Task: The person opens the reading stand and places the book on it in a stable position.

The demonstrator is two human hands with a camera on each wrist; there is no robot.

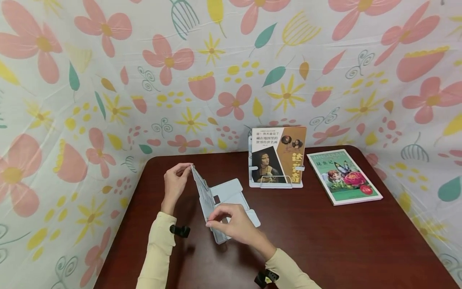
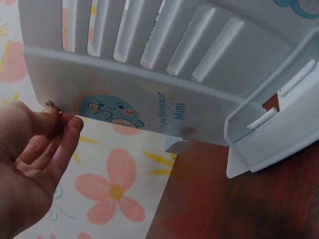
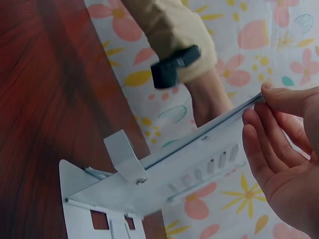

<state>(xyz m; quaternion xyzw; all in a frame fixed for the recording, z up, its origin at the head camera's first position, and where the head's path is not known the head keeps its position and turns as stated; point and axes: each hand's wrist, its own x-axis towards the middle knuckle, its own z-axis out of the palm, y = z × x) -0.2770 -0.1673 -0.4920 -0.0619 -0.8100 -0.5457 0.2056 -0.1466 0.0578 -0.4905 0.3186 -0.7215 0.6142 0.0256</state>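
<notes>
A pale blue-white folding book stand [image 1: 206, 196] is tilted up on the left part of the table. Its slotted back panel [image 2: 149, 99] bears a small dinosaur picture and the words "Cute Dinosaur Mini". My left hand [image 1: 175, 182] pinches the panel's far upper corner between thumb and fingers. At the nearer corner, my right hand [image 1: 234, 222] holds the panel's edge with thumb and fingertips. The base plate [image 1: 234, 192], with cut-out openings, lies to the right of the raised panel. A bent clip [image 3: 124, 155] sticks out from the panel in the right wrist view.
Behind the hands, a book with a portrait cover [image 1: 279, 156] leans upright on another white stand [image 1: 250, 176]. To its right lies a green-covered book [image 1: 344, 176], flat on the dark red-brown table [image 1: 306, 241]. Flower-patterned cloth [image 1: 231, 80] surrounds the table's back and sides.
</notes>
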